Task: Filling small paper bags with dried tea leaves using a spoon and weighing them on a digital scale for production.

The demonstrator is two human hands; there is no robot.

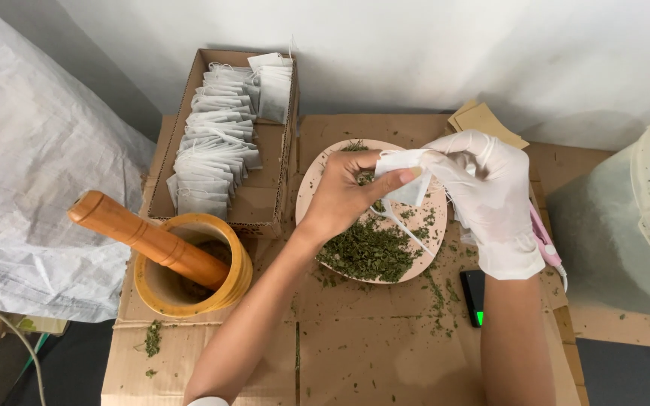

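Observation:
My bare left hand (pixel 344 197) and my right hand (pixel 490 199), which wears a white glove, both hold a small white paper tea bag (pixel 404 174) above a round pale plate (pixel 306 188). The left fingers pinch the bag's lower edge, the gloved fingers grip its top right. A white string hangs from the bag down over the plate. A heap of crushed green dried leaves (pixel 370 252) lies on the plate's near side.
An open cardboard box (pixel 268 199) at the back left holds several filled white tea bags (pixel 216 146). A wooden mortar (pixel 193 267) with a wooden pestle (pixel 144 237) stands at the left. A small black device with a green light (pixel 474 297), a pink tool (pixel 545 240), a translucent bucket (pixel 630 218) and a white sack (pixel 31 173) surround the cardboard-covered surface.

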